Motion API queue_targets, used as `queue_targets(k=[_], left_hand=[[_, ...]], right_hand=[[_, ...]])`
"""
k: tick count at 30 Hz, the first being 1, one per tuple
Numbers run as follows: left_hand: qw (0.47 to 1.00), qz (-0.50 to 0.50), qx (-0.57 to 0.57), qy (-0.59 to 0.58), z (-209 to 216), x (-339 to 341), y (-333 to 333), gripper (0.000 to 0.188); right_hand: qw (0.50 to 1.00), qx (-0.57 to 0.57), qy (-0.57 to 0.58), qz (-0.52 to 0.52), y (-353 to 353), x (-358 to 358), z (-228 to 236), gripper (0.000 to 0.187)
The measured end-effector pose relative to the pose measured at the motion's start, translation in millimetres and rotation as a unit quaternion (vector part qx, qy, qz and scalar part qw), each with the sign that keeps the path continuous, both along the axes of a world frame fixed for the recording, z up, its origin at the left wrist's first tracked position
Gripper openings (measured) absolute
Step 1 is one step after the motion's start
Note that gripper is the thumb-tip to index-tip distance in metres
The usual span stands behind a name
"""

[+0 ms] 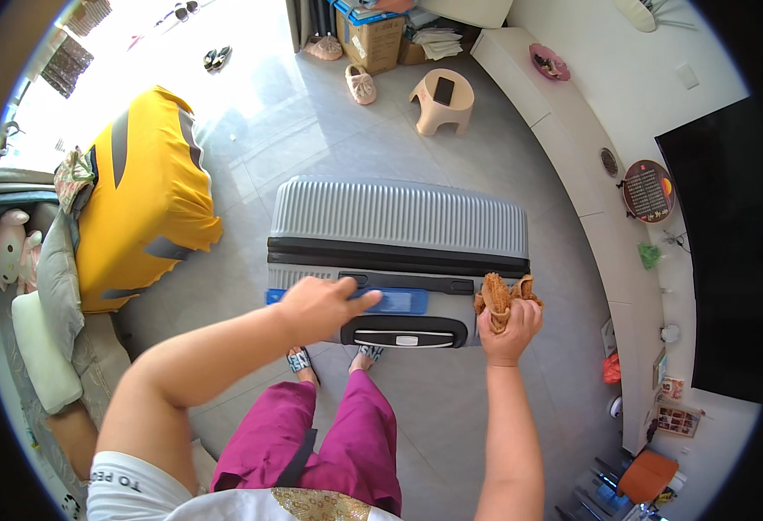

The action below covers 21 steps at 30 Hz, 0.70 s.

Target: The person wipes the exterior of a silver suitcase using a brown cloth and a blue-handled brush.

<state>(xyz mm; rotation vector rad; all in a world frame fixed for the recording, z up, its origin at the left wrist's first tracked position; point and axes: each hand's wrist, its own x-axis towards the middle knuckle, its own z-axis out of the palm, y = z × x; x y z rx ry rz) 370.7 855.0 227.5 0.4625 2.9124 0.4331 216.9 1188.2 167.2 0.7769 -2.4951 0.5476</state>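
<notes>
A silver-grey ribbed suitcase (399, 213) stands on the floor in front of me, its side with the black carry handle (406, 334) facing up toward me. A long flat strip of blue plastic (401, 301) lies along that side. Over the strip hovers or rests my left hand (316, 308), thumb and forefinger apart; whether it touches is hard to see. At the suitcase's right end, my right hand (512, 334) is closed around a bunched brown cloth (497, 304).
To the left stands a big case under a yellow cover (138, 191), beside a sofa with cushions (43, 347). Ahead are a small stool (455, 91) with a phone on it, a cardboard box (373, 43) and a slipper (361, 85). A long white cabinet (564, 165) runs along the right.
</notes>
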Motion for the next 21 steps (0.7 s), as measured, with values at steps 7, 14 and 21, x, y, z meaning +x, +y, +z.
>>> queue_targets(k=[7, 14, 21], left_hand=[[0.993, 0.008, -0.025, -0.115, 10, 32, -52, 0.046], [0.998, -0.003, 0.013, -0.060, 1, 10, -19, 0.049], [0.998, 0.016, -0.032, -0.049, 4, -8, 14, 0.057]], right_hand=[[1.000, -0.013, 0.006, -0.006, 1, -1, -3, 0.041], [1.000, -0.005, -0.001, 0.020, 3, -6, -2, 0.038], [1.000, -0.009, 0.004, 0.000, -16, -9, 3, 0.038]])
